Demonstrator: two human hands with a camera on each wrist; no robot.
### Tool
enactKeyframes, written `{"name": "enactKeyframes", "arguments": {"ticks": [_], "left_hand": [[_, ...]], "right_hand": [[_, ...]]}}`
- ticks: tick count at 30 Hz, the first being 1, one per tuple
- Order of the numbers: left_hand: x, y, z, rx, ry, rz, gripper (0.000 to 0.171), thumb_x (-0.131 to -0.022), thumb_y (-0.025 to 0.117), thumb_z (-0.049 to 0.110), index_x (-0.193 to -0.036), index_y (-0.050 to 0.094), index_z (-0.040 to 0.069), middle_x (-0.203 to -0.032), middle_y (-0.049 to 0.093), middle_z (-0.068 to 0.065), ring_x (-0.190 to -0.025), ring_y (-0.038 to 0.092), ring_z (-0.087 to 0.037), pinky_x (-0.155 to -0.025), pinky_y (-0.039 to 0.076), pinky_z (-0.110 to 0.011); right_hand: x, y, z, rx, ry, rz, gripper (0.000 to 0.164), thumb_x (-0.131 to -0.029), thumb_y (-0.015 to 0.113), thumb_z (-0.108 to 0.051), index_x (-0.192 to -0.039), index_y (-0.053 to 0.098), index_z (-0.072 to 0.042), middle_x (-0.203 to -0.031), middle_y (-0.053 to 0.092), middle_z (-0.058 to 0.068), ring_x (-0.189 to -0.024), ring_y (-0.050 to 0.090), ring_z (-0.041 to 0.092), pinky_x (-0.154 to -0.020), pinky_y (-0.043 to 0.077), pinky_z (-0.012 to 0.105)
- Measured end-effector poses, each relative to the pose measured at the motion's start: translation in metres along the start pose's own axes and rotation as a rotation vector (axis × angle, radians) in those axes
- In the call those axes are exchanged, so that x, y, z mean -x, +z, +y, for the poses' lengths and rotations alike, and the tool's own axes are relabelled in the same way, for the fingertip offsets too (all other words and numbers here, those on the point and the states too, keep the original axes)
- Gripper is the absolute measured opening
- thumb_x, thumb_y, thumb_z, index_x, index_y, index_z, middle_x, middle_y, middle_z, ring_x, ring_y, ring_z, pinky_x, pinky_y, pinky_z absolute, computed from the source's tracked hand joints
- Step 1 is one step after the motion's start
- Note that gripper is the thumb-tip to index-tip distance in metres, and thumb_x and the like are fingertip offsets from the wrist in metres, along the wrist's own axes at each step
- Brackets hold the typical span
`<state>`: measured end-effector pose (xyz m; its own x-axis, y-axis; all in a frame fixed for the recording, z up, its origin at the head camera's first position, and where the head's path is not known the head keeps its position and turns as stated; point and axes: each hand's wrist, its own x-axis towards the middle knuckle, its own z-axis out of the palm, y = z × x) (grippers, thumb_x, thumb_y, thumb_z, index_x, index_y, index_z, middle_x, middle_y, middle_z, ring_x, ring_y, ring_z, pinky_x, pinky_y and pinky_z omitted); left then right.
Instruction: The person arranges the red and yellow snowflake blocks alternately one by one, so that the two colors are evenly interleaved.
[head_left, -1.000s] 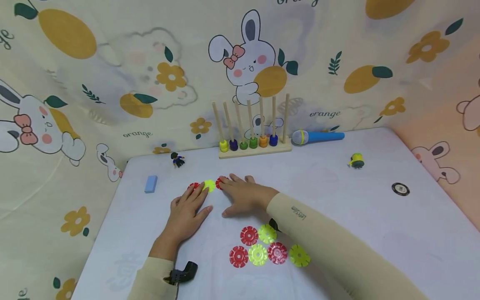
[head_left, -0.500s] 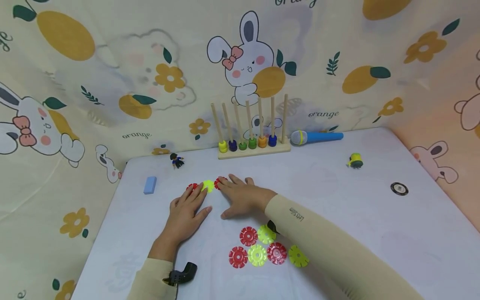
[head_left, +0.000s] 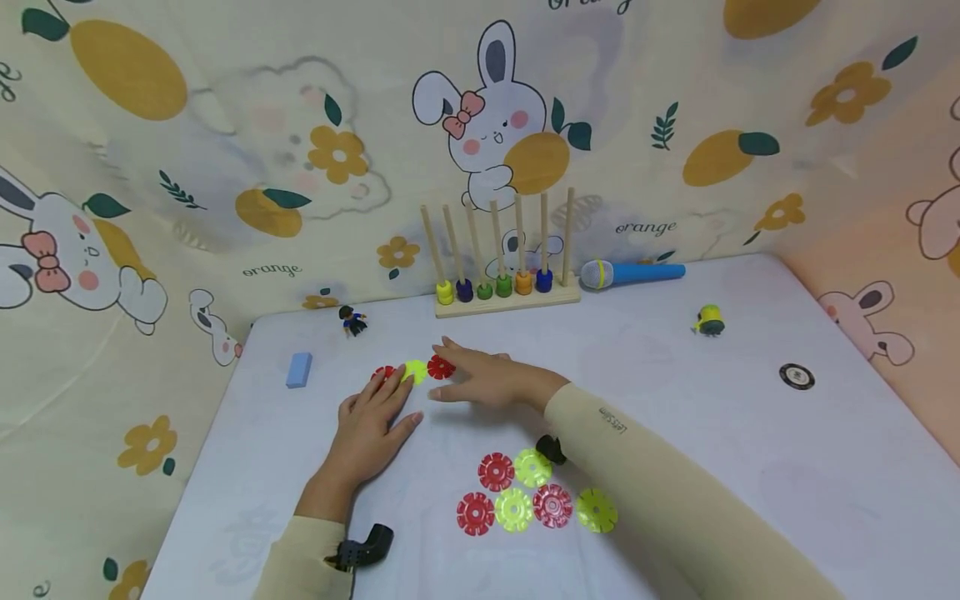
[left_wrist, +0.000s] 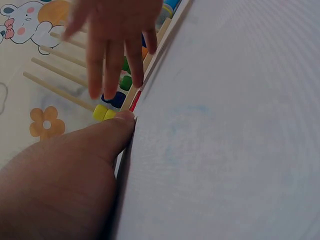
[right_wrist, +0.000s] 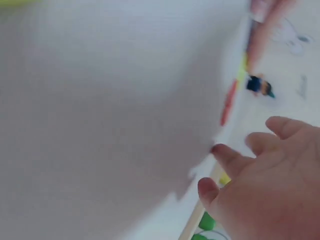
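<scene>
Three flower-shaped plastic discs lie in a row at the table's middle left: a red disc (head_left: 384,374), a yellow-green disc (head_left: 415,372) and another red disc (head_left: 440,367). My left hand (head_left: 372,433) lies flat with straight fingers, its fingertips on the left red disc and the edge of the yellow-green one. Raised a little off the table, my right hand (head_left: 487,379) has spread fingers, holds nothing, and hovers beside the right red disc. Nearer me, two rows of red and yellow-green discs (head_left: 513,510) lie flat on the white table (head_left: 675,425).
A wooden peg rack (head_left: 510,307) with coloured beads stands at the back, with a toy microphone (head_left: 637,275) beside it. A small figure (head_left: 352,321) and a blue block (head_left: 298,370) are on the left. A yellow-green toy (head_left: 709,320) and a black round chip (head_left: 797,377) are on the right.
My right hand has lifted off the right red disc and shifted slightly right, uncovering more of that disc. The left hand has stayed in place.
</scene>
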<state>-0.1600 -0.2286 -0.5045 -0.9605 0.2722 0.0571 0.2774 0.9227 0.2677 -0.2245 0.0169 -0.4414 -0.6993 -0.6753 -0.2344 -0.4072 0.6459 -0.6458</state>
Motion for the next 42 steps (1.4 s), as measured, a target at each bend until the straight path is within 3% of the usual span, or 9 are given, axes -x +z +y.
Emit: {"name": "enactKeyframes", "arguments": {"ticks": [4,7,10,14,19,27,34,38,42], "left_hand": [[0.0,0.001,0.001,0.0,-0.003,0.007,0.072,-0.089,0.045,0.067,-0.15,0.032,0.031,-0.157,0.017,0.011,-0.144,0.006,-0.024,-0.102,0.017,-0.06],[0.0,0.0,0.002,0.0,-0.007,0.008,0.072,-0.089,0.045,0.066,-0.15,0.033,0.03,-0.157,0.018,0.011,-0.144,0.006,-0.023,-0.103,0.016,-0.059],[0.0,-0.001,0.003,0.004,-0.004,0.004,0.072,-0.09,0.046,0.065,-0.15,0.033,0.029,-0.157,0.018,0.01,-0.144,0.006,-0.024,-0.103,0.016,-0.059],[0.001,-0.001,0.003,0.008,0.0,-0.003,0.071,-0.09,0.046,0.064,-0.15,0.032,0.029,-0.157,0.017,0.01,-0.144,0.006,-0.024,-0.103,0.016,-0.058],[0.002,-0.002,0.002,0.004,-0.005,-0.008,0.072,-0.09,0.045,0.065,-0.151,0.031,0.03,-0.157,0.016,0.01,-0.144,0.006,-0.025,-0.103,0.016,-0.058],[0.002,-0.001,0.001,0.007,-0.006,-0.002,0.071,-0.09,0.045,0.064,-0.151,0.031,0.029,-0.157,0.016,0.011,-0.144,0.006,-0.024,-0.103,0.015,-0.058],[0.002,0.002,-0.001,0.002,0.008,0.014,0.07,-0.091,0.045,0.064,-0.15,0.032,0.03,-0.157,0.017,0.011,-0.144,0.007,-0.024,-0.103,0.015,-0.058],[0.002,0.002,-0.001,0.002,0.008,0.01,0.069,-0.091,0.045,0.063,-0.15,0.032,0.03,-0.157,0.017,0.011,-0.144,0.006,-0.024,-0.103,0.015,-0.057],[0.002,0.0,0.001,0.009,0.009,0.01,0.069,-0.091,0.046,0.062,-0.15,0.033,0.029,-0.157,0.018,0.01,-0.144,0.007,-0.024,-0.103,0.015,-0.057]], "right_hand": [[0.018,-0.011,0.001,-0.244,-0.033,0.056,0.078,-0.085,0.047,-0.071,-0.152,0.024,-0.036,-0.156,0.021,-0.006,-0.139,0.025,0.02,-0.104,0.021,0.061],[0.041,-0.016,0.003,-0.417,-0.133,0.105,0.061,-0.093,0.047,-0.059,-0.148,0.031,-0.039,-0.15,0.035,-0.005,-0.132,0.038,0.019,-0.102,0.032,0.053],[0.068,-0.018,0.006,-0.577,-0.266,0.136,0.047,-0.1,0.042,-0.04,-0.147,0.035,-0.032,-0.144,0.043,0.002,-0.125,0.046,0.024,-0.1,0.034,0.054],[0.106,-0.018,0.014,-0.714,-0.386,0.164,0.045,-0.102,0.034,-0.023,-0.147,0.036,-0.02,-0.139,0.046,0.011,-0.12,0.049,0.035,-0.097,0.036,0.057],[0.148,-0.016,0.031,-0.774,-0.408,0.209,0.049,-0.1,0.039,-0.013,-0.148,0.032,-0.012,-0.138,0.044,0.019,-0.12,0.045,0.044,-0.095,0.041,0.047],[0.195,-0.005,0.074,-0.666,-0.274,0.311,0.064,-0.093,0.055,0.0,-0.149,0.029,-0.016,-0.139,0.043,0.019,-0.121,0.042,0.046,-0.094,0.043,0.047],[0.216,0.012,0.106,-0.4,0.026,0.335,0.075,-0.083,0.077,-0.028,-0.146,0.036,-0.026,-0.135,0.05,-0.001,-0.117,0.049,0.021,-0.094,0.043,0.032],[0.218,0.018,0.107,-0.218,0.094,0.301,0.063,-0.077,0.08,-0.039,-0.133,0.053,-0.028,-0.134,0.045,-0.01,-0.124,0.041,0.014,-0.102,0.035,0.036],[0.214,0.02,0.099,-0.126,0.099,0.293,0.041,-0.077,0.081,-0.029,-0.113,0.061,-0.027,-0.128,0.045,-0.007,-0.123,0.039,0.019,-0.101,0.035,0.047]]}}
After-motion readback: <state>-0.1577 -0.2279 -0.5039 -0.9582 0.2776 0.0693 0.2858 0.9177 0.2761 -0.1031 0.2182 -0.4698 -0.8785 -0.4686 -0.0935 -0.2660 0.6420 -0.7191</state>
